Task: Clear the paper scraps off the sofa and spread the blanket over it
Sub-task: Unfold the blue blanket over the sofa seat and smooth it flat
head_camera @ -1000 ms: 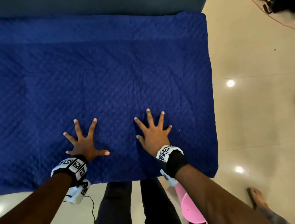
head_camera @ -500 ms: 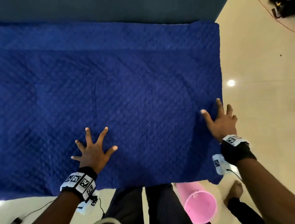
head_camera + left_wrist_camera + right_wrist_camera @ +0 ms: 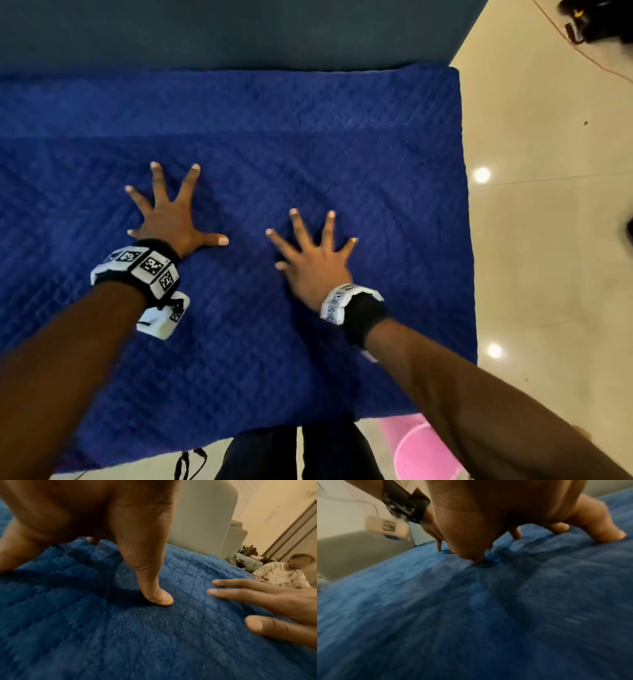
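Note:
A dark blue quilted blanket (image 3: 308,154) lies spread flat over the sofa seat, its right edge hanging at the sofa's end. My left hand (image 3: 171,219) presses flat on the blanket with fingers splayed, left of centre. My right hand (image 3: 313,255) lies flat beside it, fingers spread, a short gap between the two. In the left wrist view my left thumb (image 3: 154,588) pushes into the blanket (image 3: 120,635) and the right hand's fingers (image 3: 248,595) rest on it. The right wrist view is blurred, with fingertips (image 3: 607,534) on the blanket (image 3: 488,615). No paper scraps are in sight.
The grey-blue sofa back (image 3: 222,31) runs along the top. A pink bin (image 3: 421,452) stands on the cream tiled floor (image 3: 548,274) by my legs. Cables and dark gear (image 3: 596,20) lie at the far right. Another person (image 3: 283,573) sits beyond the sofa end.
My right hand came back from the blanket's right edge toward the middle. My left hand slid farther up the blanket, away from the front edge. Both stay flat and spread.

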